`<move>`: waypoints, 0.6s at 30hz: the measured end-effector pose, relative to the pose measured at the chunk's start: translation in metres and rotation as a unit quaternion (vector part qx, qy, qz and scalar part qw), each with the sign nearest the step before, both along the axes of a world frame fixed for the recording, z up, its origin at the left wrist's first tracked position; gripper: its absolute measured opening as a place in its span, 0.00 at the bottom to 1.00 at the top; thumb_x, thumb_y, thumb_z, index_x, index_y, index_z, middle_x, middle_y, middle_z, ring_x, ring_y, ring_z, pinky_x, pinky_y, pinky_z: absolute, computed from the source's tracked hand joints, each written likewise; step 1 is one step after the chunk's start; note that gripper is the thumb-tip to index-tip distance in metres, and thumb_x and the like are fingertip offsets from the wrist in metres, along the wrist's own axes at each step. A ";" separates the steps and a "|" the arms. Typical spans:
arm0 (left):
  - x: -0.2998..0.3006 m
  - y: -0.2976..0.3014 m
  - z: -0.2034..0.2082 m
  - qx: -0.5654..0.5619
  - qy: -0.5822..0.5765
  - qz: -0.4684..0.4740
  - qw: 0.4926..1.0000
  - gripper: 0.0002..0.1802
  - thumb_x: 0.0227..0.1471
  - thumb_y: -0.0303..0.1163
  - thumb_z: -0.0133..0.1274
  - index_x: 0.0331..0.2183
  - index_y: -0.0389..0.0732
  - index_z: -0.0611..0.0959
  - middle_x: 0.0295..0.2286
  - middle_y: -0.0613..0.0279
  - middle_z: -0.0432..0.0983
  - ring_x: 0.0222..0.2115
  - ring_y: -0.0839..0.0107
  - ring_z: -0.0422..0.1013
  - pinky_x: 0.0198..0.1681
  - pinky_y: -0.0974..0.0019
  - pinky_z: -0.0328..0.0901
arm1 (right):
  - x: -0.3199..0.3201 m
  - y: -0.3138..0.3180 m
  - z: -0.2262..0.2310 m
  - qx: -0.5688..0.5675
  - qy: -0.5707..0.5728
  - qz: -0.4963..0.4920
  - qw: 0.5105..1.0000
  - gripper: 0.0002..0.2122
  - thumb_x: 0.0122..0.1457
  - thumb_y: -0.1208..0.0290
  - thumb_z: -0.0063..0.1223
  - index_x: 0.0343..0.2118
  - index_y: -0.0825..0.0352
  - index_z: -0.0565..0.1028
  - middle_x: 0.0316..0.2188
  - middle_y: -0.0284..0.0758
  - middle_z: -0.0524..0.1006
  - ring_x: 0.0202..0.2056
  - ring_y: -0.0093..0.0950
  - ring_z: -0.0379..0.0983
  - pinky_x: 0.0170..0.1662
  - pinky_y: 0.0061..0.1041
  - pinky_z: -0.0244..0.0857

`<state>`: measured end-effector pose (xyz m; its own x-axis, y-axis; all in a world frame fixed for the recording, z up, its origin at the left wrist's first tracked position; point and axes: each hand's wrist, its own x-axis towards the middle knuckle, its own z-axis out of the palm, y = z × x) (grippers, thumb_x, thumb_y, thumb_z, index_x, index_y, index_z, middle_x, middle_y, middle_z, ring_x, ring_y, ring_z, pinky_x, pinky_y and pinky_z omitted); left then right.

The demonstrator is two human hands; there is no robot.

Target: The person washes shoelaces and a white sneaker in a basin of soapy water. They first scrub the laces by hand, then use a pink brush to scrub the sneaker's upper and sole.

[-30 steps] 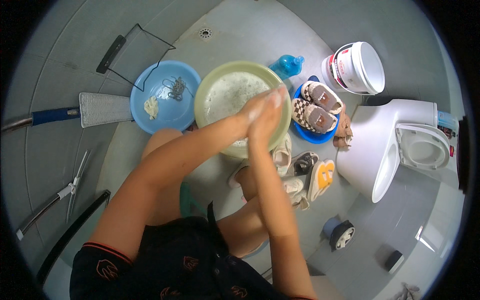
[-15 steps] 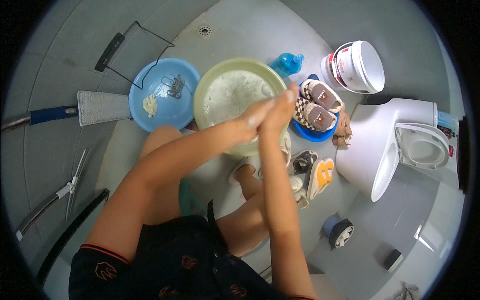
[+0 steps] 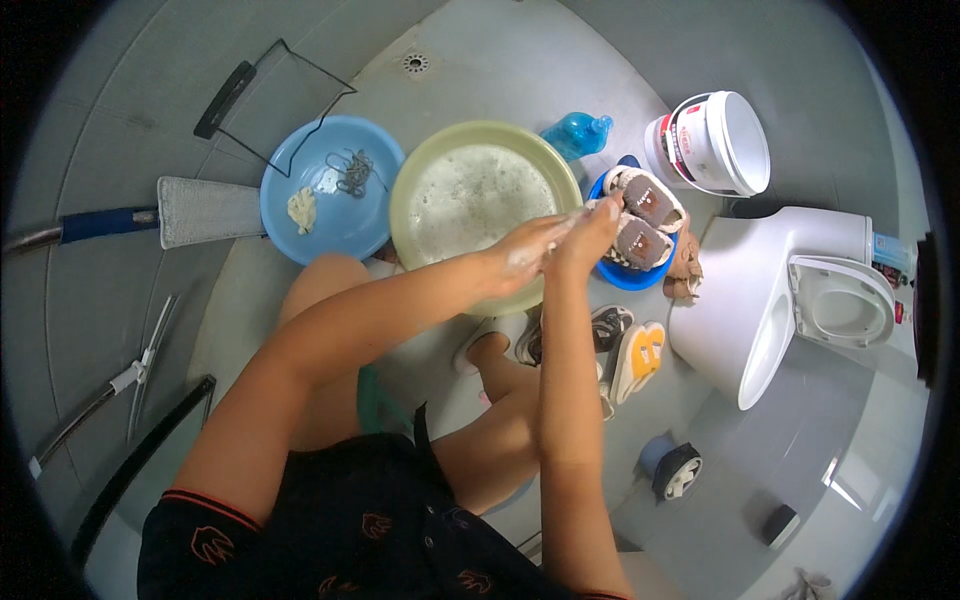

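My left hand (image 3: 522,252) and my right hand (image 3: 582,240) are pressed against each other over the right rim of a pale green basin (image 3: 482,128). White foam coats the back of the left hand and its fingers stretch to the right. The right hand lies along them, its fingers stretched too and partly hidden. No object shows between the palms. Cloudy, sudsy water (image 3: 475,195) fills the basin. Just beyond my fingertips, a pair of slippers (image 3: 650,200) with checked edges and brown insoles rests in a small blue basin (image 3: 630,280).
A light blue basin (image 3: 350,235) at left holds grey cord (image 3: 352,172) and a pale crumpled piece (image 3: 301,210). Behind stand a blue bottle (image 3: 577,135) and a white bucket (image 3: 710,145). Yellow shoes (image 3: 640,362), a toilet (image 3: 740,300) and a flat mop (image 3: 208,213) surround me.
Both hands have shifted to the right and slightly down, from over the green basin toward the slippers. They stay together. The view has moved slightly.
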<state>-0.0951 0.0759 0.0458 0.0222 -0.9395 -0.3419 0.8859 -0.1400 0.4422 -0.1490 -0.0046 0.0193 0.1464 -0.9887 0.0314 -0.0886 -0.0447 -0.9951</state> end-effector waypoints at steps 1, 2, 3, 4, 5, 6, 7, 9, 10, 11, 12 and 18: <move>-0.001 0.001 -0.012 0.017 0.002 -0.017 1.000 0.26 0.57 0.45 0.43 0.54 0.42 0.67 0.49 0.63 0.65 0.48 0.72 0.63 0.50 0.67 0.58 | -0.004 -0.002 -0.006 0.035 -0.032 -0.009 0.999 0.26 0.64 0.59 0.30 0.58 0.77 0.54 0.60 0.48 0.54 0.62 0.39 0.46 0.63 0.31 0.36; 0.000 -0.001 -0.019 0.033 0.005 -0.036 0.999 0.26 0.57 0.45 0.43 0.54 0.43 0.67 0.49 0.63 0.66 0.47 0.74 0.63 0.48 0.68 0.60 | -0.003 0.007 -0.005 -0.002 0.026 0.011 1.000 0.26 0.64 0.59 0.30 0.58 0.76 0.54 0.60 0.49 0.54 0.62 0.40 0.46 0.63 0.31 0.36; 0.003 -0.001 -0.022 0.049 0.007 -0.053 0.997 0.27 0.57 0.46 0.44 0.54 0.44 0.68 0.48 0.64 0.67 0.45 0.75 0.64 0.45 0.69 0.61 | 0.003 0.026 0.001 -0.040 0.081 0.035 0.995 0.26 0.64 0.59 0.30 0.58 0.76 0.55 0.60 0.49 0.53 0.62 0.40 0.46 0.63 0.32 0.36; 0.008 0.004 0.006 0.015 -0.015 -0.004 1.000 0.27 0.56 0.49 0.43 0.52 0.43 0.69 0.47 0.63 0.68 0.45 0.75 0.65 0.46 0.70 0.61 | 0.006 0.043 0.009 -0.081 0.138 0.051 0.986 0.26 0.64 0.58 0.30 0.58 0.76 0.55 0.60 0.49 0.53 0.62 0.40 0.46 0.63 0.32 0.36; 0.015 -0.003 0.000 0.036 -0.019 0.000 0.999 0.28 0.56 0.49 0.43 0.52 0.42 0.69 0.47 0.62 0.67 0.46 0.75 0.65 0.47 0.69 0.60 | 0.015 0.064 0.018 -0.083 0.144 0.064 0.984 0.26 0.64 0.58 0.31 0.57 0.76 0.56 0.60 0.49 0.53 0.62 0.41 0.45 0.63 0.33 0.36; 0.028 -0.011 -0.011 0.059 -0.024 0.008 0.998 0.28 0.56 0.49 0.42 0.53 0.42 0.68 0.48 0.61 0.67 0.46 0.75 0.64 0.49 0.69 0.59 | 0.024 0.083 0.029 -0.103 0.138 0.077 0.982 0.25 0.63 0.60 0.33 0.56 0.76 0.58 0.58 0.48 0.56 0.60 0.38 0.50 0.62 0.31 0.40; 0.031 -0.017 -0.022 0.083 -0.026 0.010 0.996 0.28 0.56 0.50 0.42 0.53 0.42 0.68 0.49 0.60 0.66 0.47 0.75 0.64 0.50 0.69 0.58 | 0.025 0.092 0.032 -0.121 0.134 0.084 0.980 0.24 0.63 0.61 0.35 0.55 0.76 0.59 0.57 0.47 0.59 0.59 0.35 0.54 0.60 0.29 0.44; 0.019 -0.013 -0.019 0.027 -0.024 0.049 0.998 0.27 0.58 0.47 0.40 0.54 0.41 0.66 0.50 0.58 0.65 0.50 0.73 0.62 0.54 0.68 0.55 | 0.027 0.073 0.024 -0.104 0.107 0.057 0.987 0.25 0.63 0.60 0.33 0.56 0.76 0.57 0.59 0.48 0.55 0.61 0.37 0.48 0.62 0.30 0.39; 0.017 -0.010 -0.013 0.012 -0.012 0.014 1.000 0.27 0.58 0.46 0.39 0.54 0.41 0.65 0.51 0.58 0.64 0.50 0.73 0.62 0.54 0.68 0.55 | 0.025 0.057 0.017 -0.096 0.095 0.042 0.990 0.25 0.64 0.60 0.32 0.57 0.76 0.56 0.60 0.48 0.53 0.62 0.39 0.45 0.63 0.31 0.37; 0.016 -0.012 -0.002 -0.009 -0.003 -0.022 1.000 0.27 0.59 0.45 0.39 0.55 0.41 0.64 0.52 0.58 0.64 0.51 0.72 0.61 0.55 0.67 0.54 | 0.014 0.029 0.002 -0.061 0.057 0.025 0.996 0.25 0.64 0.60 0.32 0.57 0.76 0.56 0.60 0.48 0.54 0.62 0.39 0.46 0.63 0.31 0.38; 0.011 -0.008 0.009 0.009 -0.043 -0.015 0.999 0.25 0.59 0.43 0.39 0.54 0.40 0.66 0.49 0.60 0.66 0.50 0.72 0.63 0.53 0.66 0.57 | -0.003 -0.003 -0.019 -0.026 0.018 0.008 0.999 0.25 0.64 0.60 0.32 0.57 0.76 0.56 0.60 0.48 0.54 0.62 0.38 0.46 0.62 0.30 0.39; 0.025 -0.022 -0.032 0.054 -0.061 0.004 0.997 0.28 0.56 0.48 0.43 0.52 0.40 0.68 0.46 0.61 0.68 0.45 0.74 0.64 0.49 0.68 0.59 | 0.019 0.072 0.027 0.027 0.061 0.083 0.994 0.26 0.64 0.59 0.31 0.57 0.76 0.55 0.59 0.49 0.55 0.61 0.37 0.49 0.62 0.29 0.41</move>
